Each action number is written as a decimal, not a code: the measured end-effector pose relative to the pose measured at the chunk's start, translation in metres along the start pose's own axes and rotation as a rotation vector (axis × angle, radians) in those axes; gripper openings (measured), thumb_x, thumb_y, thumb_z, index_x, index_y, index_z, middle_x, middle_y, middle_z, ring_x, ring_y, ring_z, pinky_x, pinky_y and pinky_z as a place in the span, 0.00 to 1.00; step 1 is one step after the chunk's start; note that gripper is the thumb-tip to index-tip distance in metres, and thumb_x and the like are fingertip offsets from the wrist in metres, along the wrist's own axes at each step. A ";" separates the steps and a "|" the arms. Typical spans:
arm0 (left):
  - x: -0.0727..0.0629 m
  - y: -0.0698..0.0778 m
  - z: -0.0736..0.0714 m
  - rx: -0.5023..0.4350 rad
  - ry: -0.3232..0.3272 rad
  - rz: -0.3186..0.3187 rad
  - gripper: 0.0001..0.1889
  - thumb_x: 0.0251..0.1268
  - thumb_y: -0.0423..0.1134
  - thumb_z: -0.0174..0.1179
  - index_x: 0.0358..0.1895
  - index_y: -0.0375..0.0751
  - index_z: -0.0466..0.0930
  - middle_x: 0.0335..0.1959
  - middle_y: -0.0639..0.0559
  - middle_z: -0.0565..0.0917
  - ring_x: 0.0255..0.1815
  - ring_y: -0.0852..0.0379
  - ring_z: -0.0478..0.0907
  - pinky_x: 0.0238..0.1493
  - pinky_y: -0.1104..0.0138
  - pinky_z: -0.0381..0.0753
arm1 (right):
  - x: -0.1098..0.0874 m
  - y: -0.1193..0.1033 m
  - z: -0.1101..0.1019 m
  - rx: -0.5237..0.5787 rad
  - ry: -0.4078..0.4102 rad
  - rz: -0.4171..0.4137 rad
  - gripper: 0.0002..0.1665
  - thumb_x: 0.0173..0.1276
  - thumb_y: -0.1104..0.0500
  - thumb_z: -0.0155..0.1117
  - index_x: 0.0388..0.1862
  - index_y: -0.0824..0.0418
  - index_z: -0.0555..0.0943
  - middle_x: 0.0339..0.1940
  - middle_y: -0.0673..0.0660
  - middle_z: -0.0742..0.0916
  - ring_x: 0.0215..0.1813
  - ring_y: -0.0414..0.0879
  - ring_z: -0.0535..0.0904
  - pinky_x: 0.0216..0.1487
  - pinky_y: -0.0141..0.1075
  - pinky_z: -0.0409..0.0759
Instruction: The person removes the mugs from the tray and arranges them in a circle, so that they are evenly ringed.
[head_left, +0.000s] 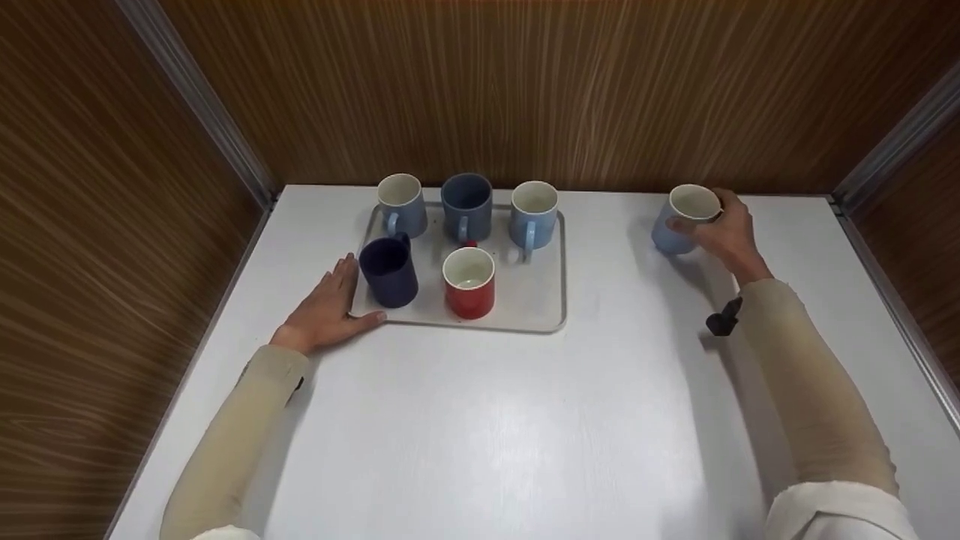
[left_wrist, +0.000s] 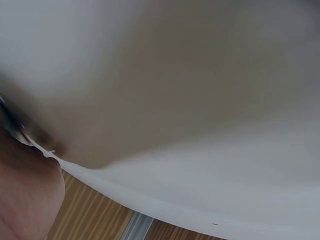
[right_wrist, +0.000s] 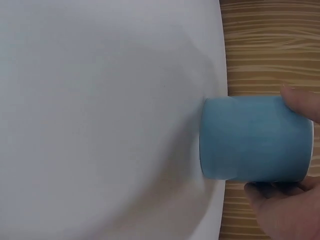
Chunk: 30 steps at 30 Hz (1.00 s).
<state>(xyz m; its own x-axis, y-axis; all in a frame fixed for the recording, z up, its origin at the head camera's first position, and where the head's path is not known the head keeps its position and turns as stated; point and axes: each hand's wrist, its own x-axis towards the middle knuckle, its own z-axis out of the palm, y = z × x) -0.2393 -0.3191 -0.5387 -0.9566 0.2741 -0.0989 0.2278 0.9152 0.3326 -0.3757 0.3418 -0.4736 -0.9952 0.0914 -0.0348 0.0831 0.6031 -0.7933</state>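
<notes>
My right hand (head_left: pixel 724 232) grips a light blue mug (head_left: pixel 671 231) at the back right of the table, thumb on one side and fingers on the other. In the right wrist view that blue mug (right_wrist: pixel 255 140) has its base at the white surface, with the right hand (right_wrist: pixel 287 212) around its upper part. My left hand (head_left: pixel 322 311) lies at the front left corner of a pale tray (head_left: pixel 529 300), fingers extended along its left edge, thumb at the front edge. Nearest to it on the tray stands a navy mug (head_left: pixel 394 281). Only part of the left hand (left_wrist: pixel 30 187) shows in the left wrist view.
A red mug (head_left: pixel 471 296) stands at the tray's front middle. Along its back are a grey-blue mug (head_left: pixel 409 217), a dark grey-blue mug (head_left: pixel 469 217) and another light blue mug (head_left: pixel 534 225). Wood-patterned walls (head_left: pixel 525 90) border the white table (head_left: pixel 510 427).
</notes>
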 end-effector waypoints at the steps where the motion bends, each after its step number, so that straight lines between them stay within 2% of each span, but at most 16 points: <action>1: 0.000 0.001 0.000 0.000 0.000 0.002 0.66 0.69 0.80 0.52 0.87 0.34 0.31 0.90 0.37 0.36 0.91 0.42 0.33 0.90 0.48 0.40 | -0.001 -0.001 -0.001 -0.014 0.002 -0.013 0.68 0.63 0.40 0.81 0.87 0.66 0.51 0.83 0.71 0.67 0.82 0.67 0.65 0.81 0.63 0.66; 7: 0.001 0.002 0.002 -0.006 -0.001 0.004 0.65 0.70 0.78 0.54 0.87 0.33 0.32 0.90 0.36 0.37 0.91 0.40 0.34 0.90 0.47 0.40 | -0.008 -0.021 -0.001 -0.121 0.053 -0.100 0.71 0.62 0.35 0.79 0.88 0.65 0.50 0.83 0.71 0.66 0.80 0.68 0.65 0.78 0.67 0.69; 12: 0.005 0.003 0.003 -0.003 -0.014 0.003 0.66 0.69 0.79 0.53 0.87 0.35 0.30 0.90 0.37 0.36 0.91 0.42 0.33 0.90 0.49 0.40 | -0.021 -0.045 0.011 -0.146 0.060 -0.167 0.72 0.61 0.31 0.78 0.89 0.63 0.51 0.86 0.69 0.63 0.83 0.68 0.62 0.80 0.67 0.65; 18: 0.009 0.004 0.002 0.003 -0.019 0.018 0.66 0.68 0.81 0.52 0.87 0.35 0.30 0.90 0.38 0.36 0.91 0.43 0.33 0.90 0.49 0.40 | -0.040 -0.075 0.038 -0.168 0.035 -0.280 0.64 0.63 0.34 0.78 0.87 0.62 0.58 0.86 0.66 0.65 0.86 0.65 0.60 0.85 0.63 0.60; 22: 0.008 0.004 0.000 0.005 -0.020 0.013 0.66 0.68 0.81 0.52 0.87 0.35 0.30 0.90 0.39 0.35 0.91 0.43 0.33 0.90 0.49 0.39 | -0.054 -0.093 0.062 -0.157 0.005 -0.347 0.61 0.64 0.36 0.78 0.85 0.61 0.61 0.85 0.65 0.68 0.85 0.63 0.62 0.84 0.63 0.61; 30: 0.001 0.001 -0.002 0.005 -0.021 0.000 0.65 0.70 0.79 0.52 0.87 0.35 0.30 0.90 0.39 0.35 0.91 0.42 0.32 0.90 0.48 0.39 | -0.085 -0.120 0.112 -0.083 -0.106 -0.569 0.56 0.62 0.38 0.80 0.82 0.59 0.67 0.80 0.61 0.75 0.82 0.59 0.69 0.82 0.62 0.66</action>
<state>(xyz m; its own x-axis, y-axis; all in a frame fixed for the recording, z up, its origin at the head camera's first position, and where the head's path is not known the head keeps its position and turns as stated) -0.2399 -0.3185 -0.5365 -0.9527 0.2800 -0.1183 0.2286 0.9165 0.3282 -0.3070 0.1732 -0.4438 -0.8838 -0.3428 0.3185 -0.4666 0.5946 -0.6547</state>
